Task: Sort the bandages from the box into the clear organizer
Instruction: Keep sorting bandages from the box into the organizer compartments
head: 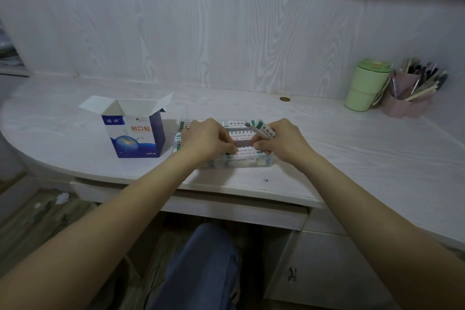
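Note:
A blue and white bandage box [133, 131] stands on the desk with its top flaps open. To its right lies the clear organizer [264, 161], with several white, green-edged bandage strips [242, 133] lying flat in it. My left hand [206, 138] and my right hand [281, 141] are both over the organizer, fingertips pinching one bandage [243, 143] between them. My right hand also grips a small bundle of bandages [263, 129] sticking up to the left. Most of the organizer's inside is hidden by my hands.
A green lidded cup [366, 84] and a pink holder full of pens [412, 93] stand at the back right. A small brass disc [284, 99] sits in the white desk [352, 138]. A wood-grain wall rises behind. A drawer and my knee are below.

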Tool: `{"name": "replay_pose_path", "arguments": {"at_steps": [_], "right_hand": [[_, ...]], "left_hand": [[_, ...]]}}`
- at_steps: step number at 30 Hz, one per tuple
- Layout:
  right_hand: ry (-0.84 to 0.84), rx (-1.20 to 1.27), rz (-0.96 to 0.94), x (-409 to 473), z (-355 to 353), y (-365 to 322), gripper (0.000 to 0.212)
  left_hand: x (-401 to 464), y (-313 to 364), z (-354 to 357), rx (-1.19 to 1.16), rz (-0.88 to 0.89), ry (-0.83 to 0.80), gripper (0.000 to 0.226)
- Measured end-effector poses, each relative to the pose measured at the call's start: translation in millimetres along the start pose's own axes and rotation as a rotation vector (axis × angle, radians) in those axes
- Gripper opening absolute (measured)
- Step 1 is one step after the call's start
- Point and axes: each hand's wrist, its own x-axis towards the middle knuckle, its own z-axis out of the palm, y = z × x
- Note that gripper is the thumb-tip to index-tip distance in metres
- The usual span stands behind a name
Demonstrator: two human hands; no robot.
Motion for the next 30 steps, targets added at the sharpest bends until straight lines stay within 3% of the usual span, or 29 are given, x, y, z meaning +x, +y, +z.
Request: {"name": "replay_pose_path", "arguments": {"at_steps": [7, 13, 17, 20, 24, 28, 30], "right_hand": [[-0.014, 0.003, 0.011, -0.3, -0.4, -1.0, 0.007], [-0.006, 0.013, 0.007, -2.3, -1.7, -2.9, 0.011], [0.03, 0.051, -0.036, -5.4, -7.9, -10.3, 0.009], [-0.087, 0.158, -0.046, -8.5, -12.1, -19.5, 0.01], [-0.286, 0.25, -0.093, -13.9, -16.0, -30.3, 0.006], [-0.307, 0.258, -0.081, -13.2, -15.4, -33.1, 0.005], [-0.296, 0.33, -0.064, -11.3, -13.7, -31.7, 0.01]], "left_hand": [[1.4, 0.1, 5.0, -0.01, 0.021, -0.014, 0.018], [-0.9, 1.7, -1.3, -0.061, 0.056, 0.055, 0.008], [-6.9, 7.6, -13.5, -0.321, 0.262, 0.194, 0.035], [-9.6, 13.8, -18.8, -0.417, 0.363, 0.216, 0.034], [-7.2, 16.1, -23.8, -0.435, 0.363, 0.171, 0.029], [-5.4, 15.7, -28.2, -0.418, 0.315, 0.117, 0.009], [-4.8, 12.9, -27.8, -0.481, 0.276, 0.12, 0.011]]}}
